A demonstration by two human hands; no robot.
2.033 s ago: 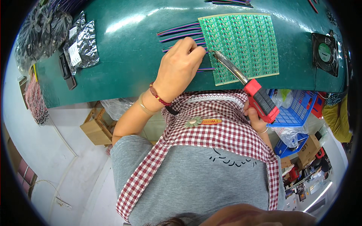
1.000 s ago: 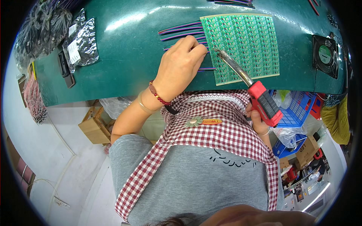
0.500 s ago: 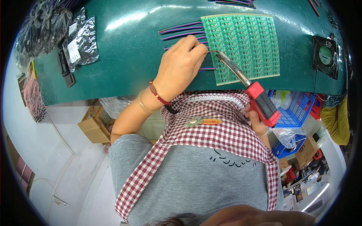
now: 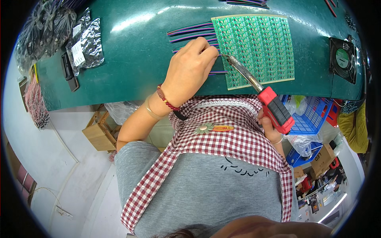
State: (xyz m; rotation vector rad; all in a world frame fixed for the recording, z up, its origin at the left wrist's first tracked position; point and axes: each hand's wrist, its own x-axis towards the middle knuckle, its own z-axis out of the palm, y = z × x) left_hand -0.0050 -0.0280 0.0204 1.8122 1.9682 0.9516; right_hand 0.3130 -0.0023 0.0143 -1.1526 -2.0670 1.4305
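Observation:
A green panel of small circuit boards (image 4: 258,47) lies on the dark green table (image 4: 131,51). Several coloured ribbon wires (image 4: 190,31) stick out from its left edge. My left hand (image 4: 190,69) rests on the wires and pinches one against the panel's left edge. My right hand (image 4: 268,127), mostly hidden below the table edge, grips the red and black handle of a soldering iron (image 4: 262,95). The iron's metal tip (image 4: 227,57) touches the panel edge just beside my left fingertips.
Shiny plastic bags of parts (image 4: 85,41) and a black device (image 4: 68,73) lie at the table's left. A small black fan (image 4: 341,59) sits at the right. A blue crate (image 4: 307,115) and a wooden stool (image 4: 99,131) stand on the floor below.
The soldering iron's tip has shifted slightly along the panel's left edge and back. My left hand stays on the wires.

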